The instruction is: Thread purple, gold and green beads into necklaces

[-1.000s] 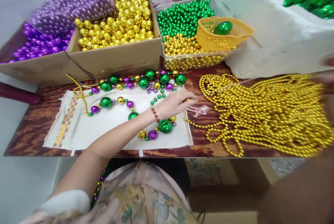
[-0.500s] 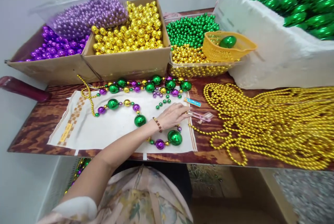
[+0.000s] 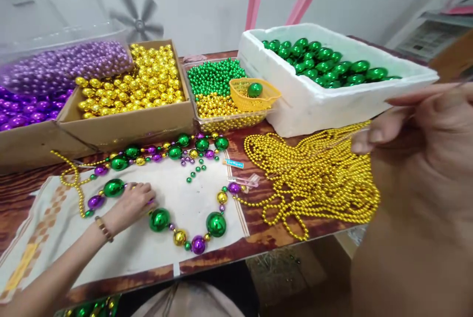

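Note:
My left hand [image 3: 133,203], with a beaded bracelet at the wrist, curls over a strand of purple, green and gold beads [image 3: 159,220] on the white cloth [image 3: 125,248]. Its fingers close round the upper part of the strand and hide some beads. Large and close to the camera, my right hand [image 3: 424,124] is raised at the right, its fingers pinched together. What it pinches, if anything, I cannot make out. A second bead strand [image 3: 173,153] lies along the cloth's back edge, near loose small green beads [image 3: 195,171]. Pink tweezers-like pieces [image 3: 247,181] lie by the strand's right end.
Behind are a cardboard box of gold beads [image 3: 125,117], a bag of light purple beads [image 3: 70,63], a clear tub of small beads [image 3: 232,123] with a yellow basket [image 3: 254,102], and a white foam box [image 3: 318,110]. Gold bead chains [image 3: 314,184] heap at the right.
My left hand has moved left from the strand's right end to its upper left part. My right hand has come into view, raised at the right. The view has turned to the right.

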{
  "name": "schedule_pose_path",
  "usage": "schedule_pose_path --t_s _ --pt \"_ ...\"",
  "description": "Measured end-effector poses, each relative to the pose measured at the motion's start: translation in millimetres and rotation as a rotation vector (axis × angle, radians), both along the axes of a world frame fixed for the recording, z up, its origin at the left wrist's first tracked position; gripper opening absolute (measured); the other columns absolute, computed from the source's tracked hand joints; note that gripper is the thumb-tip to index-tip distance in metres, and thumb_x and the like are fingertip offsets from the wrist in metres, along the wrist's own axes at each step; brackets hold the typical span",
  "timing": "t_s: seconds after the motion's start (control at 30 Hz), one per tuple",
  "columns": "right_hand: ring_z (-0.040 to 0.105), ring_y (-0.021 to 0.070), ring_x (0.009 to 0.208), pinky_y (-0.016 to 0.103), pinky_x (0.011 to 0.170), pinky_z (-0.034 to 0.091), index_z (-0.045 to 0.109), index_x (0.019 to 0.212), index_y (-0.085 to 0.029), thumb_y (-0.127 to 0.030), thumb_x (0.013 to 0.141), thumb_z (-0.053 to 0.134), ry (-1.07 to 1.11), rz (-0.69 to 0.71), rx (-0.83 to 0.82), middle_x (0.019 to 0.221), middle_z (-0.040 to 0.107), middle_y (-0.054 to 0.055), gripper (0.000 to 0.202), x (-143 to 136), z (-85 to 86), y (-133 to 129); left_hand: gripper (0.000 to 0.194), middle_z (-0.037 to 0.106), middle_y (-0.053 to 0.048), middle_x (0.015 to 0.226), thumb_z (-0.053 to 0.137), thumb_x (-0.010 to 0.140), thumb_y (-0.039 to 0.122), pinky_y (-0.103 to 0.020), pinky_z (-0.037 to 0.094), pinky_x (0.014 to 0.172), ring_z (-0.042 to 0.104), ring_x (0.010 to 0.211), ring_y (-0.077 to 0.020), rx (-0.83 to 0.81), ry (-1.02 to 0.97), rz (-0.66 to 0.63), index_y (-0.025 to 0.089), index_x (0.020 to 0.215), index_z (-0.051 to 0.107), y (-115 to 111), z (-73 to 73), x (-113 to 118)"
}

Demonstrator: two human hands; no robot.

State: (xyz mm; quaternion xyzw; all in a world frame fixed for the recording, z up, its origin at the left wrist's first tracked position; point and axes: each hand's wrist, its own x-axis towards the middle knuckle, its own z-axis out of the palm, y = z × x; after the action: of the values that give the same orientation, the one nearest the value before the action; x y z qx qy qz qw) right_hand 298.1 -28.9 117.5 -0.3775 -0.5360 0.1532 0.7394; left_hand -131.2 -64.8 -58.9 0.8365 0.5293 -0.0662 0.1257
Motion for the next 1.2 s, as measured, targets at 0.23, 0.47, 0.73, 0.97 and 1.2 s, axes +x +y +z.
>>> schedule_pose_path --t_s 0.23,0.47,0.73,0.97,1.2 --pt "0.056 0.0095 0.051 0.024 0.044 0.046 0.078 0.091 -0.018 -0.021 0.092 0.069 0.125 0.21 -0.141 0.058 0.057 0.0 0.01 18.9 -41.3 6.7 0.032 0.07 -0.007 0.096 0.045 0.1 0.039 -0.032 0.046 0.079 0.066 0.082 -0.0197 -0.055 -0.075 -0.104 0.022 0.097 0.072 32.8 51.1 43.7" --pt "0.065 0.013 0.065 0.023 0.054 0.054 0.071 0.118 -0.026 -0.025 0.097 0.063 0.11 0.275 -0.401 0.074 0.065 0.0 0.022 37.4 -75.9 -3.9 0.029 0.068 -0.012 0.108 0.043 0.101 0.028 -0.038 0.049 0.094 0.062 0.103 -0.0234 0.469 -0.313 -0.237 0.014 0.109 0.067 215.6 111.4 259.4" --pt "0.067 0.0134 0.062 0.022 0.059 0.056 0.072 0.096 -0.022 -0.035 0.093 0.068 0.288 0.326 -0.603 0.069 0.068 0.001 0.014 29.5 -112.4 -24.7 0.054 0.05 -0.02 0.136 0.048 0.088 0.011 -0.05 0.046 0.097 0.048 0.124 -0.036 0.387 0.181 -0.386 0.02 0.142 0.051 329.8 104.7 365.8" --pt "0.067 0.0117 0.06 0.019 0.054 0.053 0.074 0.097 -0.023 -0.035 0.093 0.068 0.417 0.409 -0.641 0.07 0.069 0.001 0.014 18.4 -136.4 -22.3 0.059 0.049 -0.02 0.133 0.053 0.085 0.013 -0.048 0.048 0.094 0.055 0.115 -0.0346 0.37 0.195 -0.411 0.019 0.143 0.049 350.6 92.9 367.8" --pt "0.07 0.012 0.065 0.02 0.056 0.058 0.075 0.11 -0.029 -0.024 0.094 0.065 0.211 0.404 -0.516 0.08 0.073 0.001 0.02 11.0 -149.5 -14.6 0.049 0.061 -0.012 0.118 0.063 0.082 0.023 -0.04 0.05 0.098 0.057 0.112 -0.0252 0.328 -0.573 -0.285 0.014 0.13 0.059 324.6 127.1 325.4"
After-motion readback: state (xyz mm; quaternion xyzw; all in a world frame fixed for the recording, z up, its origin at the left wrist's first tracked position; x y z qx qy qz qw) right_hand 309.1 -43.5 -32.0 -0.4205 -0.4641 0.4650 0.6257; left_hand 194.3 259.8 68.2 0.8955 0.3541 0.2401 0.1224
